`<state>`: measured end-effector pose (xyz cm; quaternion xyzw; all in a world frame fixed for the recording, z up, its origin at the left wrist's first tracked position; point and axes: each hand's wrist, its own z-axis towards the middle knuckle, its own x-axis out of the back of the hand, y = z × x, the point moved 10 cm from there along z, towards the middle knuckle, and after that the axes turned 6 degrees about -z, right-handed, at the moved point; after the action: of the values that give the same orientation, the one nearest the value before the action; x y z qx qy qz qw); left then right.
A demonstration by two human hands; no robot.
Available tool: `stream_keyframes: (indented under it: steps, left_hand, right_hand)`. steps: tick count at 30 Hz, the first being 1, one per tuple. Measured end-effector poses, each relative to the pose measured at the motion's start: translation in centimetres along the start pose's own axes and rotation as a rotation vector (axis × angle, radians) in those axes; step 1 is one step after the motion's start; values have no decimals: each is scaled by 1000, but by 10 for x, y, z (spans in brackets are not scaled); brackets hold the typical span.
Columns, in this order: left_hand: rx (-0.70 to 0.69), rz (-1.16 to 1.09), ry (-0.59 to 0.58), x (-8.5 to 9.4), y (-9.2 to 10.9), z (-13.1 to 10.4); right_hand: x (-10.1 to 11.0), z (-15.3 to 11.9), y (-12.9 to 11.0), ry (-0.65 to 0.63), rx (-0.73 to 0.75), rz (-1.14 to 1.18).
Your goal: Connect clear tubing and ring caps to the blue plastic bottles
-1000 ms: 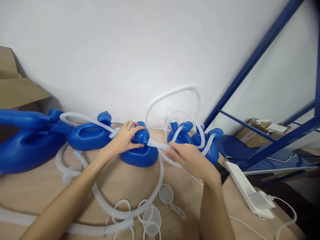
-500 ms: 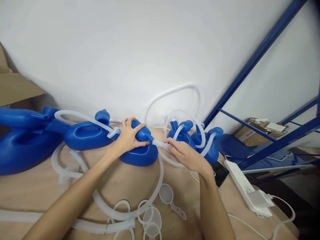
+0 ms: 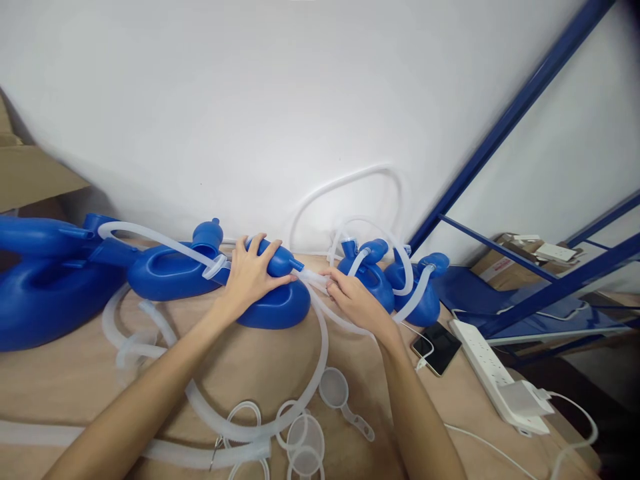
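At the middle of the table [image 3: 240, 360], the left hand [image 3: 253, 270] is grasping a blue cap [image 3: 280, 259] just above the middle bottle [image 3: 280, 312], with thumb and fingers spread around it. The right hand [image 3: 350, 293] is pinching one clear tube [image 3: 313, 277] near its end, which is meeting the cap's spout [image 3: 297, 265]; how far it is sitting on there, one cannot tell. That joint therefore seems to be partway made.

Outward, five blue bottles are showing, the middle one included, though overlap at far left is making the count unsure. Rightward, two bottles [image 3: 377, 290] are standing with tubes [image 3: 417, 300] on their caps, so these two are looking done. Leftward, the second cap [image 3: 207, 233] and the far-left spout [image 3: 80, 233] are showing bare, so both seem not yet fitted. Other tubing is looping across the table, too tangled to count.

Towards the person, one strapped disc [image 3: 333, 388] is lying apart, at least two more discs [image 3: 306, 433] are overlapping, and at least two thin rings [image 3: 245, 403] are lying beside them. Farther right, one phone [image 3: 440, 350] and one power strip [image 3: 480, 353] are resting near each other.
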<state>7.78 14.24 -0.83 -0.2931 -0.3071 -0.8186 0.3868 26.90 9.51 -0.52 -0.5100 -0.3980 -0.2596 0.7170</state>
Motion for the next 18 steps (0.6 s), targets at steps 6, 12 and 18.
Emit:
stream_keyframes:
  steps: [6,12,18]
  left_hand:
    - [33,51,-6,-1,2,-1]
    - [-13,107,-66,-1,1,-1]
    - [-100,59,-103,5,-2,-6]
  right_hand:
    - [-3,3,9,-35,-68,71]
    - [-10,10,7,18,-65,-64]
    - [0,13,6,99,-54,-213]
